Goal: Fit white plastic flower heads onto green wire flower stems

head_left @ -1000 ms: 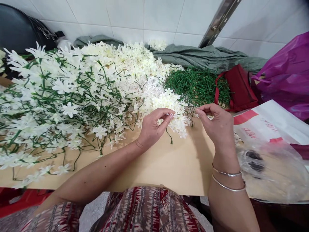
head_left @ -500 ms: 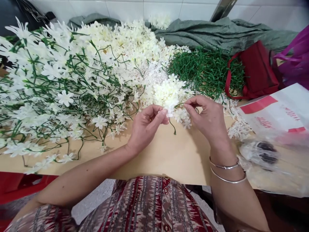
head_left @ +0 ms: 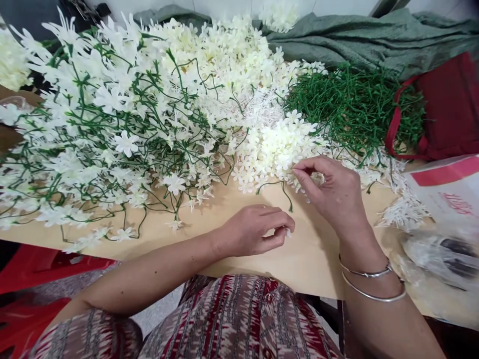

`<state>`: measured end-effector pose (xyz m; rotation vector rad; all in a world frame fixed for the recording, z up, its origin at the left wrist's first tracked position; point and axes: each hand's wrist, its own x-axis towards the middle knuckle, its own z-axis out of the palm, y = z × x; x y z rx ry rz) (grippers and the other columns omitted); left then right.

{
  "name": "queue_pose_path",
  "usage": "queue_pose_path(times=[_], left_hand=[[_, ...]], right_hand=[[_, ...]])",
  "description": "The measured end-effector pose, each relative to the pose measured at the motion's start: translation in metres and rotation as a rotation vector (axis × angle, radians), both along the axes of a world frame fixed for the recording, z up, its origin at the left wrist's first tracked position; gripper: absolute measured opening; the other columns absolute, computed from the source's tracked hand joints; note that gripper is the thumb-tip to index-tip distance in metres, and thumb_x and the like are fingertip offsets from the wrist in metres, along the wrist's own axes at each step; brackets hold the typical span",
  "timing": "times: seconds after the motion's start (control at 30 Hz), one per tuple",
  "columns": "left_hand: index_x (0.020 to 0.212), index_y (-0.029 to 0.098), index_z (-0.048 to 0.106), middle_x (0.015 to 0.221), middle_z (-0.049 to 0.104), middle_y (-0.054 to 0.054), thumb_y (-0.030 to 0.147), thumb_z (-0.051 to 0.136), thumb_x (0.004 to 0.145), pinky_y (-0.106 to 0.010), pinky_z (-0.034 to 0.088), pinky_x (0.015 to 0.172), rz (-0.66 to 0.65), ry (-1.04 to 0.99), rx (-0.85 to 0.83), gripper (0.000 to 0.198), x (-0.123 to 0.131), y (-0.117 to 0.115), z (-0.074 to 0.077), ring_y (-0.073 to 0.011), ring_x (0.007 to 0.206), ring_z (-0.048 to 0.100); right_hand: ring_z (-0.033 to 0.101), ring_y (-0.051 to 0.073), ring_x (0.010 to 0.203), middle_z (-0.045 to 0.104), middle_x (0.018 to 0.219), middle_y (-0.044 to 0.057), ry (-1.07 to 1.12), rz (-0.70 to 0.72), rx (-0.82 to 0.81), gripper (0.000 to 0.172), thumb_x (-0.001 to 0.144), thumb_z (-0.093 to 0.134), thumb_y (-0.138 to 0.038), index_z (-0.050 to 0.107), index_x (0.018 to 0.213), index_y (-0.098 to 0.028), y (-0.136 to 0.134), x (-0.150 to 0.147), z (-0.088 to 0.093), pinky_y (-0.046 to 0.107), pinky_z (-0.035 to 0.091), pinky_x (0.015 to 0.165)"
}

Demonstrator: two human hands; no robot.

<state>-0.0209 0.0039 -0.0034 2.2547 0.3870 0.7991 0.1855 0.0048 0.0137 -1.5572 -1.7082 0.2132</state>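
My left hand (head_left: 262, 230) is low over the table's front half, its fingers closed in a pinch. A small white piece (head_left: 288, 233) pokes out at the fingertips; its kind is too small to make out. My right hand (head_left: 331, 192) pinches thumb and forefinger together at the edge of a heap of loose white artificial blossoms (head_left: 275, 147). Whatever is between those fingertips is hidden against the blossoms. On the table between both hands and the heap lies a bent green plastic stem (head_left: 279, 183).
Stemmed white artificial flowers (head_left: 127, 144) are piled across the left. Green stems (head_left: 337, 107) form a tangled heap at the back right, beside a red bag (head_left: 451, 109). White stamen-like strands (head_left: 406, 212), a printed bag (head_left: 449, 194) and clear plastic (head_left: 437, 254) lie right.
The view has swung left. My left hand has left the blossoms and come down toward the table's front edge. The green stem my right hand pinched no longer shows in its fingers.
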Motion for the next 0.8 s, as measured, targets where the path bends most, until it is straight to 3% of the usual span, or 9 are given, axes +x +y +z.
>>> queue_pose_path(times=[0.2, 0.43, 0.6, 0.8], left_hand=[[0.084, 0.019, 0.058, 0.071, 0.062, 0.003, 0.003, 0.047, 0.083, -0.020, 0.045, 0.061, 0.082, 0.009, -0.112, 0.020, -0.003, 0.009, 0.013, -0.0085, 0.061, 0.054], [0.098, 0.019, 0.064, 0.076, 0.069, 0.002, 0.009, 0.056, 0.093, -0.016, 0.045, 0.057, 0.164, 0.000, -0.267, 0.013, 0.001, 0.008, 0.006, -0.0071, 0.062, 0.061], [0.094, 0.019, 0.068, 0.086, 0.075, -0.003, 0.017, 0.064, 0.097, -0.018, 0.052, 0.067, 0.196, -0.059, -0.353, 0.006, 0.000, 0.009, -0.001, -0.0095, 0.074, 0.070], [0.092, 0.019, 0.071, 0.082, 0.074, -0.002, 0.021, 0.067, 0.096, -0.021, 0.051, 0.066, 0.258, -0.089, -0.394, 0.005, 0.000, 0.014, 0.003, -0.0101, 0.070, 0.065]], right_hand=[[0.064, 0.018, 0.073, 0.073, 0.080, 0.001, -0.008, -0.016, -0.035, 0.012, 0.094, 0.061, -0.023, 0.067, 0.083, -0.023, 0.006, -0.006, 0.000, 0.036, 0.047, 0.081], [0.057, 0.016, 0.070, 0.068, 0.085, 0.002, -0.019, -0.304, -0.064, 0.009, 0.090, 0.057, -0.018, 0.064, 0.086, -0.023, 0.007, 0.025, 0.007, 0.032, 0.045, 0.071], [0.060, 0.022, 0.077, 0.071, 0.089, 0.008, -0.243, -0.641, -0.202, 0.012, 0.082, 0.057, -0.017, 0.069, 0.085, -0.021, -0.006, 0.059, 0.015, 0.042, 0.047, 0.081], [0.063, 0.027, 0.079, 0.076, 0.093, 0.013, -0.323, -0.752, -0.457, 0.013, 0.080, 0.063, -0.026, 0.074, 0.083, -0.019, -0.006, 0.080, 0.009, 0.047, 0.047, 0.081]])
